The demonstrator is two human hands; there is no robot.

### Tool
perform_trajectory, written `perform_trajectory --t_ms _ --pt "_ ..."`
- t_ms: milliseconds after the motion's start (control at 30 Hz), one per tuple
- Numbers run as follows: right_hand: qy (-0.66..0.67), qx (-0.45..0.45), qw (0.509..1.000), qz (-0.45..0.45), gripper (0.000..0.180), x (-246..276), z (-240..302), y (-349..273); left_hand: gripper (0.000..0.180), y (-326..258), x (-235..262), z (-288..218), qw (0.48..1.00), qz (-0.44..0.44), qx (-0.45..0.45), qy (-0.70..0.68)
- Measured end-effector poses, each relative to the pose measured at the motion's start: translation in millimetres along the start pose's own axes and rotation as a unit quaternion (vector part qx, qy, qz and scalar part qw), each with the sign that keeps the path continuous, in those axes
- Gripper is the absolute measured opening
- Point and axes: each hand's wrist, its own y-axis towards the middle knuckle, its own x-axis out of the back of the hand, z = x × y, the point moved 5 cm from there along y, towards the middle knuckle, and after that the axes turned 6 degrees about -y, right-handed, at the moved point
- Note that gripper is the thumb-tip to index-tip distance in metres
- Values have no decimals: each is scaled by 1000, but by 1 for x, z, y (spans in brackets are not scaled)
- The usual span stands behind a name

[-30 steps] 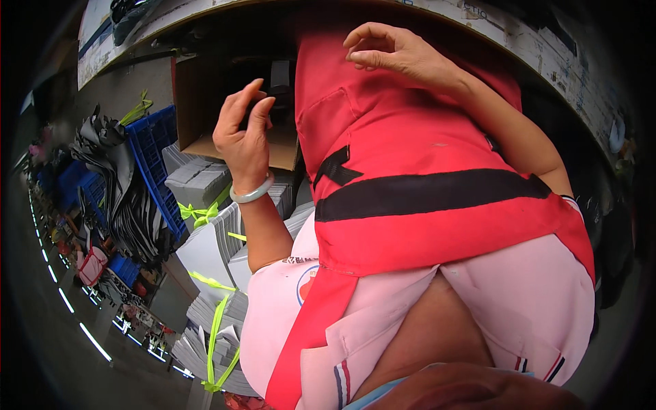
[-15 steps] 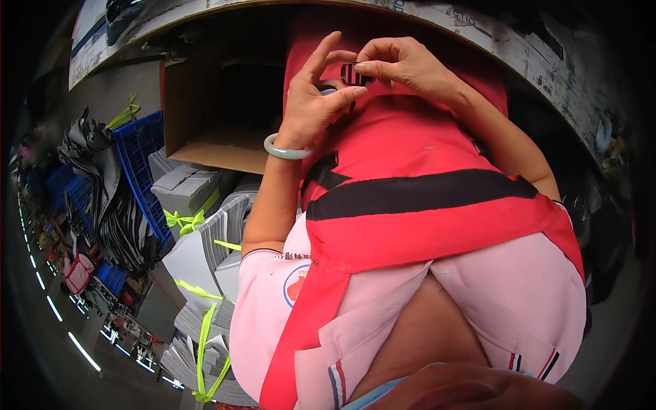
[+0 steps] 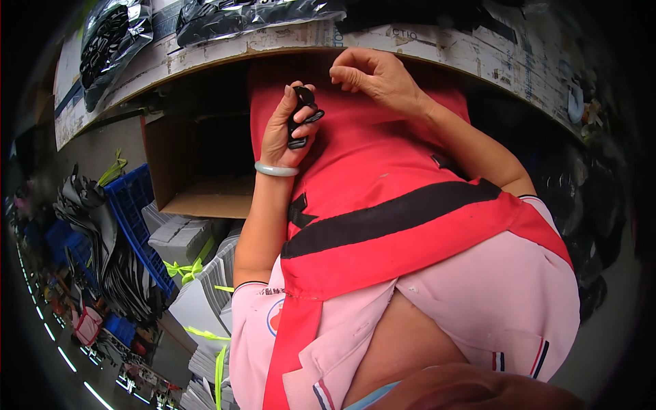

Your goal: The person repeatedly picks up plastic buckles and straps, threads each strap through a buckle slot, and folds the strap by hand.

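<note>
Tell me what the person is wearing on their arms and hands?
Both forearms are bare, with no gloves. The left hand has a pale green bangle round its wrist. The right hand wears nothing. Short pink sleeves with dark edging start above the elbows, beside a red apron with a black band.

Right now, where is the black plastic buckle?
In the head view, the black plastic buckle is held in the left hand, upper middle, over the red apron, just below the workbench edge and left of the right hand.
</note>
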Motion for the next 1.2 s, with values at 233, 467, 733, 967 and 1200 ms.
perform_trajectory --t_ms 233,467,733,967,1200 --pt "196 -66 975 76 21 -37 0 -10 28 17 -9 -5 995 51 31 -74" --pt "-29 103 994 15 13 -37 15 -16 27 22 19 6 997 -60 13 -41" --pt "-288 226 910 -195 15 42 25 -30 22 5 15 -5 975 -102 -41 195" --pt "-529 217 731 -373 23 154 24 -41 21 10 9 3 979 -99 2 177" --pt "-343 208 827 -393 22 182 35 -50 22 11 -2 15 961 -84 -11 263"
